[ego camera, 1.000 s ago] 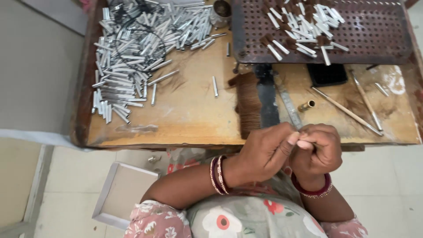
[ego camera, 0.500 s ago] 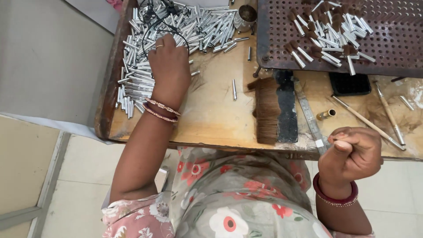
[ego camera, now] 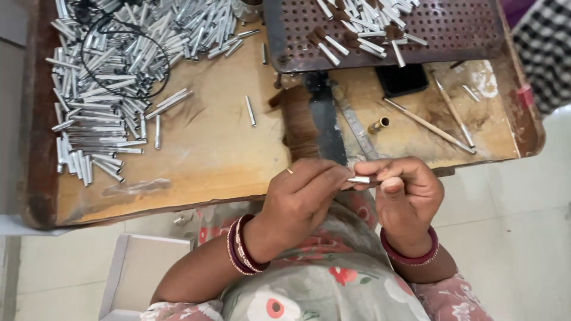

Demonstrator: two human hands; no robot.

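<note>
My left hand (ego camera: pixel 300 199) and my right hand (ego camera: pixel 404 190) meet just in front of the wooden table's (ego camera: pixel 202 160) near edge. Between their fingertips they pinch one small silver metal tube (ego camera: pixel 358 179), held roughly level. The left fingers grip its left end, and the right thumb and fingers close on its right end, where something dark sits. A large heap of the same silver tubes (ego camera: pixel 113 71) covers the table's far left. A bundle of brown hair (ego camera: pixel 299 122) lies beside a dark flat blade (ego camera: pixel 326 119) at the table's middle.
A dark perforated metal tray (ego camera: pixel 464 35) at the back right carries several tubes tipped with brown hair. A black wire loop (ego camera: pixel 128 59) lies on the heap. Thin sticks (ego camera: pixel 429 125), a brass tube (ego camera: pixel 377 125) and a black block (ego camera: pixel 403 78) lie right. A white box (ego camera: pixel 143 267) sits on the floor.
My left hand left the tube heap and came back to my right hand with a tube. Both hands now hold it together at the table's edge.
</note>
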